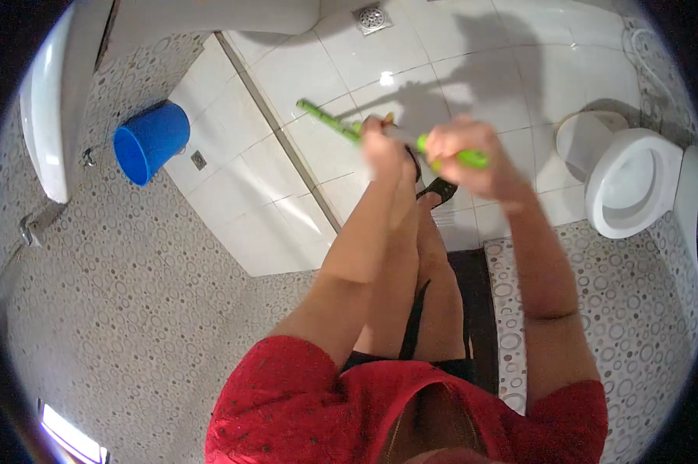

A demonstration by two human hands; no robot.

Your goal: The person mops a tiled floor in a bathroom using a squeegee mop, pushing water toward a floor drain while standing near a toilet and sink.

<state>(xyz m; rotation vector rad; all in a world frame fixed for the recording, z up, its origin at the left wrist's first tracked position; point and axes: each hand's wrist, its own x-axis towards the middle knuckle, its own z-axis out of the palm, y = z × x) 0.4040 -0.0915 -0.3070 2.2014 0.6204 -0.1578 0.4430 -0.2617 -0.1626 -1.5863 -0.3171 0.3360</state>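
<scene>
Both hands are raised in front of me above the white tiled floor. A green floor squeegee, or a similar long-headed tool, points to the upper left, and my left hand is closed near its inner end. To the right, my right hand grips a green handle that sticks out on both sides of the fist. Blur hides whether the two green parts join. A small yellow-orange bit shows by the left fingers. Below the hands are my feet in dark slippers.
A blue bucket lies tilted at the left, beyond a raised floor strip. The toilet stands at the right, with a white bin beside it. A round drain is at the top; a white basin juts from the left.
</scene>
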